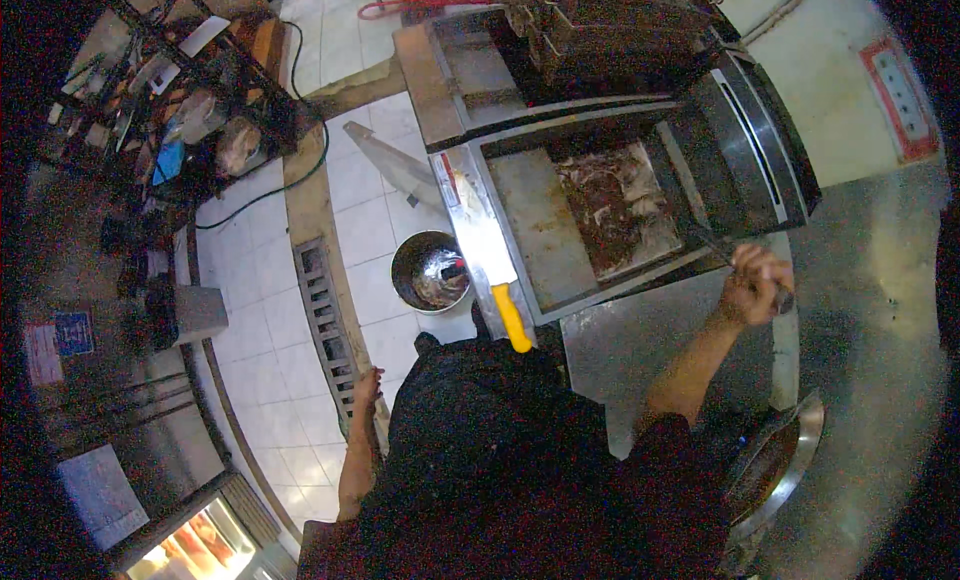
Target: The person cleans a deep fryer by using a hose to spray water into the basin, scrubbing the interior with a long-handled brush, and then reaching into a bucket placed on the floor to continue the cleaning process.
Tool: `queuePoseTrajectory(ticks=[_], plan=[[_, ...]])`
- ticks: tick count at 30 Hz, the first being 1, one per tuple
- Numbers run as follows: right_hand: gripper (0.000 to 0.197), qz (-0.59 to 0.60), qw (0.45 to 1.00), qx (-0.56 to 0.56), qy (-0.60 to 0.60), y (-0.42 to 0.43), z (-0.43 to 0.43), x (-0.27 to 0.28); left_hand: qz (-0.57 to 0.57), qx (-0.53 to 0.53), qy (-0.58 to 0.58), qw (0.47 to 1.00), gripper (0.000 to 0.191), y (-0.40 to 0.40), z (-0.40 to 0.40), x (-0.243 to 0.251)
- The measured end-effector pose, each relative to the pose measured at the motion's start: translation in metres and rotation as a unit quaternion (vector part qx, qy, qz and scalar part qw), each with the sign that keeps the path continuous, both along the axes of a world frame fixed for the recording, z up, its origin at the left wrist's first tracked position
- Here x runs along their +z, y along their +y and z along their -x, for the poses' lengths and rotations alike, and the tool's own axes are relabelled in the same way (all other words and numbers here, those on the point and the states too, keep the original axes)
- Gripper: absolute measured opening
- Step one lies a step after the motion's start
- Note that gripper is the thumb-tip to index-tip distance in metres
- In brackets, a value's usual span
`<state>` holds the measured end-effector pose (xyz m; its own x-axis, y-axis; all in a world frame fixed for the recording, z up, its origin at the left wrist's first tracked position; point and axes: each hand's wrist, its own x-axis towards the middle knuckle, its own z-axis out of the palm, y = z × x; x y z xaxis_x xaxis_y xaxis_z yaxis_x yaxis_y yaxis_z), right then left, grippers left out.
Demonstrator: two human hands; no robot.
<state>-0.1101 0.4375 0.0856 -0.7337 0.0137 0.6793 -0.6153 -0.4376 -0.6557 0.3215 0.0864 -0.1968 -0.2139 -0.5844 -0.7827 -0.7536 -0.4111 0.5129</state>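
Note:
My right hand (757, 284) is closed around the handle of a dark long-handled tool (712, 241), which reaches over the right edge of a steel deep fryer (531, 280). The tool's working end is hard to make out. Dark residue streaked with whitish fat (615, 201) covers part of the fryer's well. On the fryer's front ledge lies a broad-bladed knife with a yellow handle (511, 317). My left hand (367, 389) hangs low at my side above the floor; its fingers are too small and blurred to read. A metal pot (430, 271) with residue inside stands on the floor below the ledge.
Fry baskets (600, 29) sit over the neighbouring fryer section. A round pan (787, 479) is at lower right. A slotted drain grate (326, 325) runs along the tiled floor, crossed further up by a dark cable (281, 190). Cluttered shelving (195, 100) stands at upper left.

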Motion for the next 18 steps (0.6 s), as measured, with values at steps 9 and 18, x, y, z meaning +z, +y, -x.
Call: queuePoseTrajectory(ticks=[9,18], plan=[[0.013,0.054,0.997,-0.022,-0.049,0.004,-0.031,-0.032,-0.023,0.0,0.048,0.999,0.029,-0.024,-0.047,-0.031],[0.011,-0.015,0.996,-0.044,-0.072,-0.003,-0.049,0.007,-0.084,0.004,0.029,0.996,0.033,-0.047,-0.078,-0.081]])
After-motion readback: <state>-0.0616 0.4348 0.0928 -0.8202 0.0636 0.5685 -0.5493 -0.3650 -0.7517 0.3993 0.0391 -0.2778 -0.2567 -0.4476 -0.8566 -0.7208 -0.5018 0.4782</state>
